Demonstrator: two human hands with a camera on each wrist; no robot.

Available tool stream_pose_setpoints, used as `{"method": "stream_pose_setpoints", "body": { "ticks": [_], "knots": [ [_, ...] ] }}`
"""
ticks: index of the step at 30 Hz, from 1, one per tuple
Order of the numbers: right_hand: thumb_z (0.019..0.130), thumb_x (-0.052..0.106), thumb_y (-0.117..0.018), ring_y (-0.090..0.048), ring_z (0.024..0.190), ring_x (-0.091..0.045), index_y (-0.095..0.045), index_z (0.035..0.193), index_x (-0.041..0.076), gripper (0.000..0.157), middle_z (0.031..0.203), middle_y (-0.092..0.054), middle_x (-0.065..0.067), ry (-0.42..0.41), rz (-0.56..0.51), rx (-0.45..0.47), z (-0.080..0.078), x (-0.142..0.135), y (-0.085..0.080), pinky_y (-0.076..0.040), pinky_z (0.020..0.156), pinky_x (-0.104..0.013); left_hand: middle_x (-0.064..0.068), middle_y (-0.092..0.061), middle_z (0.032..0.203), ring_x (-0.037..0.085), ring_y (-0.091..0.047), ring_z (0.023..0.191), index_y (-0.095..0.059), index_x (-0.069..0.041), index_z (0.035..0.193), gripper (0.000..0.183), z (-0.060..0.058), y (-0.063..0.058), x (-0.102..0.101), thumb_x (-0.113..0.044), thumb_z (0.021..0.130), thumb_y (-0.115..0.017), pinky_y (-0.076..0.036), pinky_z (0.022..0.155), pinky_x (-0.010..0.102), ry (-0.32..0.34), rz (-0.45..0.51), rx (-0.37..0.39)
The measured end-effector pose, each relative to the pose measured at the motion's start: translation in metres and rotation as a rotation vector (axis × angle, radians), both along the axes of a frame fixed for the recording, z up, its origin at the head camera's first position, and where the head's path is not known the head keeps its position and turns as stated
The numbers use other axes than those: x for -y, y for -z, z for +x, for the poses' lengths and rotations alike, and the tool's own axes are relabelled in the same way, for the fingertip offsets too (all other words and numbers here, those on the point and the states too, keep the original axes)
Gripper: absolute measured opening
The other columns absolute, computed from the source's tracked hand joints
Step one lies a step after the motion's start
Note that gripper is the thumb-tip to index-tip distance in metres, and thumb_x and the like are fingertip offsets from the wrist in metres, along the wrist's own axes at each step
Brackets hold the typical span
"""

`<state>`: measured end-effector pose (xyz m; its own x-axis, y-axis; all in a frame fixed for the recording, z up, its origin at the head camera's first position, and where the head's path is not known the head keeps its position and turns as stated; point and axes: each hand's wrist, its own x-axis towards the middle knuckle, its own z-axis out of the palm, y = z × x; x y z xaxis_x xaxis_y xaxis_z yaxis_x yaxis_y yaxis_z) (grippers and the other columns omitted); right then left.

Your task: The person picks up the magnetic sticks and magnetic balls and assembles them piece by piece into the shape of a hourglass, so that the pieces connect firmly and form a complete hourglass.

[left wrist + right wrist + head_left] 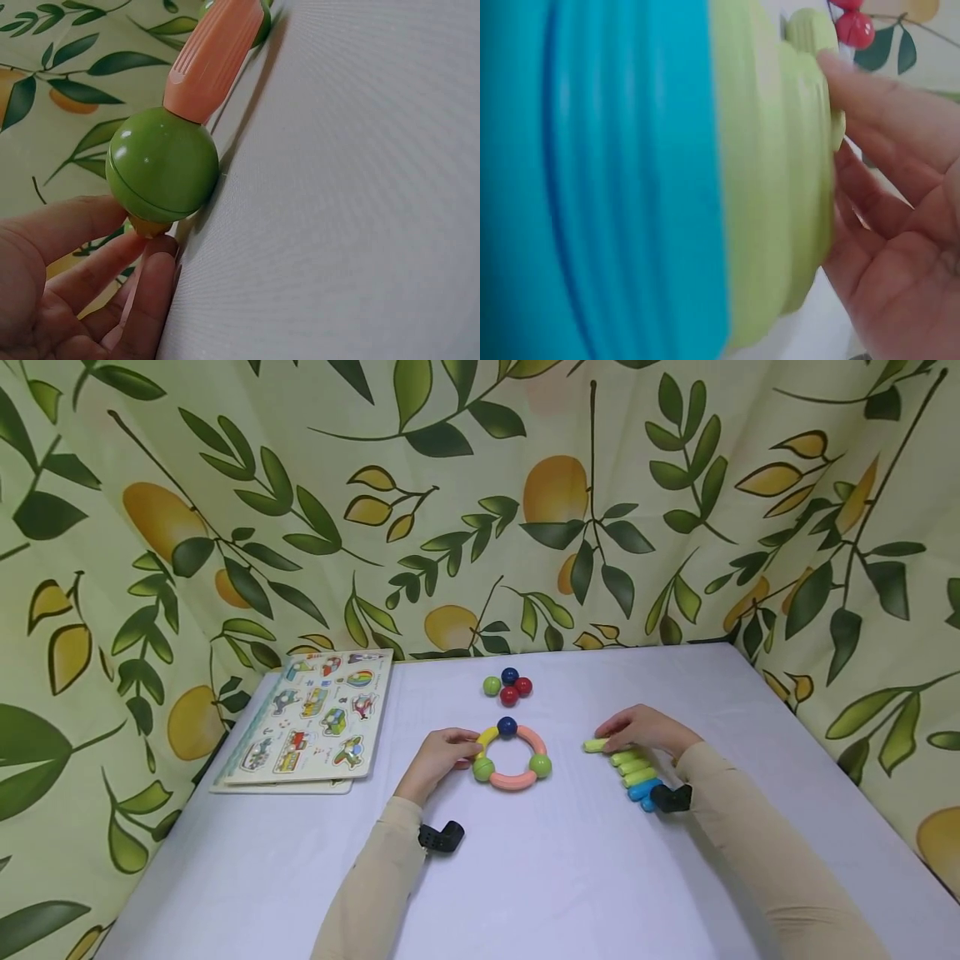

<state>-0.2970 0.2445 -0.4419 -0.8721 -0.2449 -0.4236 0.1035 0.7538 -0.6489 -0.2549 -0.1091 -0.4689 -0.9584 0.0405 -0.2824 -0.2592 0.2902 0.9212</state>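
On the table lies a ring (pixel 513 782) of curved rods joined by balls: one yellow rod, two pink rods, one navy ball and two green balls. My left hand (pixel 438 762) pinches the yellow rod (pixel 150 227) beside the left green ball (pixel 163 163). Over to the right, my right hand (pixel 647 729) holds a light green curved rod (pixel 594 746) between thumb and fingers, at the far end of a row. Several more light green rods (pixel 639 776) and blue rods (pixel 642 789) make up that row, partly hidden by the hand and the wrist camera.
Behind the ring sit a green ball (pixel 491 686), a navy ball (pixel 510 676) and two red balls (pixel 509 696). Two stacked picture puzzle boards (pixel 367 714) lie at the back left. A leaf-patterned curtain (pixel 465 468) borders the white table (pixel 525 877).
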Motion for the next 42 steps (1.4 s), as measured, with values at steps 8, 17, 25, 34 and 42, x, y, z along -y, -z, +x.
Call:
{"method": "stream_pose_setpoints", "body": {
  "ticks": [8, 17, 25, 34, 42],
  "knots": [
    [0.087, 0.018, -0.075, -0.055, 0.094, -0.020, -0.074, 0.109, 0.007, 0.025, 0.106, -0.070, -0.006, -0.108, 0.039, -0.038, -0.008, 0.023, -0.006, -0.046, 0.083, -0.031, 0.011, -0.072, 0.109, 0.012, -0.066, 0.088, -0.072, -0.007, 0.116, 0.029, 0.001, -0.002, 0.002, -0.017, 0.089, -0.073, -0.058, 0.077, 0.023, -0.001, 0.001, -0.009],
    [0.090, 0.019, -0.072, -0.058, 0.112, -0.025, -0.066, 0.124, 0.004, 0.037, 0.123, -0.068, -0.014, -0.041, -0.194, -0.134, -0.005, 0.078, -0.019, -0.045, 0.107, -0.046, 0.011, -0.073, 0.103, 0.010, -0.065, 0.085, -0.071, -0.004, 0.116, 0.029, 0.000, -0.001, 0.005, -0.015, 0.089, -0.072, -0.058, 0.073, 0.023, 0.011, 0.055, -0.021],
    [0.087, 0.019, -0.075, -0.058, 0.120, -0.027, -0.067, 0.126, 0.009, 0.041, 0.126, -0.067, -0.011, 0.026, -0.311, -0.186, -0.005, 0.116, -0.017, -0.047, 0.108, -0.044, 0.011, -0.072, 0.107, 0.011, -0.066, 0.088, -0.072, -0.006, 0.116, 0.029, 0.001, -0.002, 0.003, -0.017, 0.089, -0.073, -0.059, 0.076, 0.023, 0.005, 0.042, -0.009],
    [0.088, 0.014, -0.075, -0.056, 0.125, -0.030, -0.070, 0.122, 0.008, 0.035, 0.126, -0.068, -0.013, 0.048, -0.335, -0.209, -0.002, 0.134, -0.015, -0.046, 0.110, -0.046, 0.010, -0.072, 0.107, 0.011, -0.065, 0.087, -0.072, -0.006, 0.115, 0.028, 0.002, -0.004, 0.001, -0.018, 0.089, -0.073, -0.058, 0.074, 0.022, 0.000, 0.039, -0.004],
    [0.087, 0.012, -0.075, -0.058, 0.120, -0.028, -0.072, 0.120, 0.009, 0.033, 0.123, -0.069, -0.012, 0.051, -0.323, -0.211, -0.003, 0.138, -0.010, -0.051, 0.103, -0.039, 0.010, -0.073, 0.107, 0.011, -0.065, 0.088, -0.072, -0.006, 0.115, 0.028, 0.003, -0.003, 0.001, -0.018, 0.089, -0.073, -0.058, 0.075, 0.023, 0.001, 0.035, -0.008]
  ]
}}
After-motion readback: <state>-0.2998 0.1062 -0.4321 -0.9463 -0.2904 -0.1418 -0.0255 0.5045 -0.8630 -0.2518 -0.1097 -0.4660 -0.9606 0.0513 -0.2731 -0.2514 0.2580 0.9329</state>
